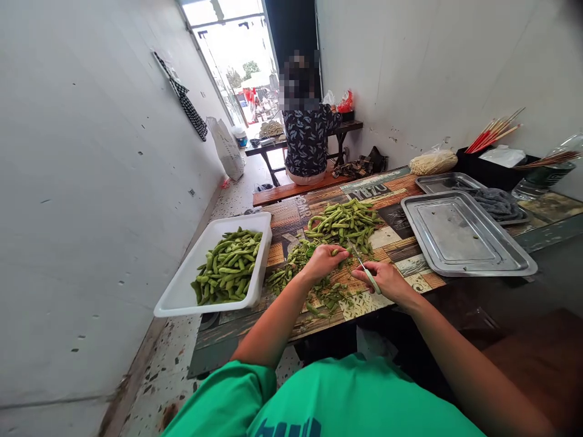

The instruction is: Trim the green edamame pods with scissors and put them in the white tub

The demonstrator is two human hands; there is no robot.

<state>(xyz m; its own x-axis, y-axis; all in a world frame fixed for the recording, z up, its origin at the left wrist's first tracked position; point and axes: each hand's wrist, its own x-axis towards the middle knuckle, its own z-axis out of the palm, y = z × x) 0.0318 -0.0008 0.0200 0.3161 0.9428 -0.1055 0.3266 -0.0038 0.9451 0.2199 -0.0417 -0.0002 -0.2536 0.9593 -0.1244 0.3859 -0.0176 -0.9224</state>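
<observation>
Pale, chipped walls (86, 200) are set on either side of a narrow room, which is lit from a glazed doorway (239, 67) at the far end. Near it, a person in a dark patterned top (306, 142) is seated, back turned, on a reddish bench (268, 196). Across the near side, a wood-patterned table (237, 332) is spread with green pods. By the left hand (324, 262), a pod (339, 250) is pinched between closed fingertips over the middle of the table. By the right hand (386, 280), scissors (372, 281) are gripped, fingers curled around the pale handle, with the blades pointed at that pod; whether they touch cannot be told. Just beyond the hands, a heap of pods (344, 218) is piled; loose trimmings (334, 295) are scattered nearer. On the left, cut pods (230, 264) are held in a white tub (182, 298). On the right, a metal tray (455, 227) is placed.
</observation>
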